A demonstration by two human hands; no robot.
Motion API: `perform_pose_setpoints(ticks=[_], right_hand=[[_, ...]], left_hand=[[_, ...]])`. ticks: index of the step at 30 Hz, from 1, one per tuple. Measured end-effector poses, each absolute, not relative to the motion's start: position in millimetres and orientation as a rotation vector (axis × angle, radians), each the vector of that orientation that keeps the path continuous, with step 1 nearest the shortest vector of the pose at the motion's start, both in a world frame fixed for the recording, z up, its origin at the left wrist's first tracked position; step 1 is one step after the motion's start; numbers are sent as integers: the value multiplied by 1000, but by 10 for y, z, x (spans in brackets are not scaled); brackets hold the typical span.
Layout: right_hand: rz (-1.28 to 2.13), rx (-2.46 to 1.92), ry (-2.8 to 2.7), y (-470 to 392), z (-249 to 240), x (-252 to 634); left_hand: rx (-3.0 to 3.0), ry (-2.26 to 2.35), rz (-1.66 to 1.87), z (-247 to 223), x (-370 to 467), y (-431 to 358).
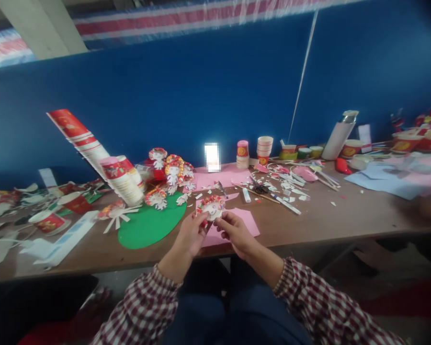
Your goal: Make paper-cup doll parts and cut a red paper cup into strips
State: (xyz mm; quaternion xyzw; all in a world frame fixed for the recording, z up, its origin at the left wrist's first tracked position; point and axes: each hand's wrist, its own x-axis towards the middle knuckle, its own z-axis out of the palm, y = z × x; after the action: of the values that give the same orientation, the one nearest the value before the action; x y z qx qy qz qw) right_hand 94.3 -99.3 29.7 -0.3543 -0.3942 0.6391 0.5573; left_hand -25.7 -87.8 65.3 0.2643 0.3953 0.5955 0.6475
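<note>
Between my two hands is a small paper doll [212, 210] with a white face and a red, yellow and white ruffled crown. My left hand [194, 235] pinches its left edge, thumb on the front. The fingers of my right hand [235, 231] are closed on its lower right edge. Pink paper [249, 223] lies on the table beneath them. Left of my hands, similar paper dolls [173, 173] stand in a cluster, and another doll [156, 197] rests by a green oval sheet [151, 227].
Leaning stacks of paper cups [89, 151] rise at the left. Paper scraps, scissors [260, 186], a glue stick [246, 194] and a white-and-blue pen-like stick [286, 204] lie beyond my hands. Light blue sheets [384, 179] are at the right. A blue partition [201, 96] borders the table.
</note>
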Motion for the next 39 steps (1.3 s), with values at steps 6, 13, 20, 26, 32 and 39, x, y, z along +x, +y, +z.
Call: perform_pose_setpoints(ticks=[6, 13, 20, 26, 32, 39], right_hand=[[1479, -874, -958, -1025, 281, 962], [1490, -889, -988, -1099, 318, 966], [1632, -801, -808, -1113, 305, 957], [1654, -764, -783, -1116, 290, 967], [1693, -776, -700, -1113, 335, 996], [1718, -757, -513, -1118, 337, 943]], left_hand=[[498, 945, 1283, 648, -253, -1017], [657, 972, 1339, 578, -244, -1058], [706, 942, 1399, 611, -252, -1093], [702, 946, 1385, 597, -263, -1093], [566, 1015, 1325, 647, -252, -1087], [555, 895, 1349, 627, -178, -1180]])
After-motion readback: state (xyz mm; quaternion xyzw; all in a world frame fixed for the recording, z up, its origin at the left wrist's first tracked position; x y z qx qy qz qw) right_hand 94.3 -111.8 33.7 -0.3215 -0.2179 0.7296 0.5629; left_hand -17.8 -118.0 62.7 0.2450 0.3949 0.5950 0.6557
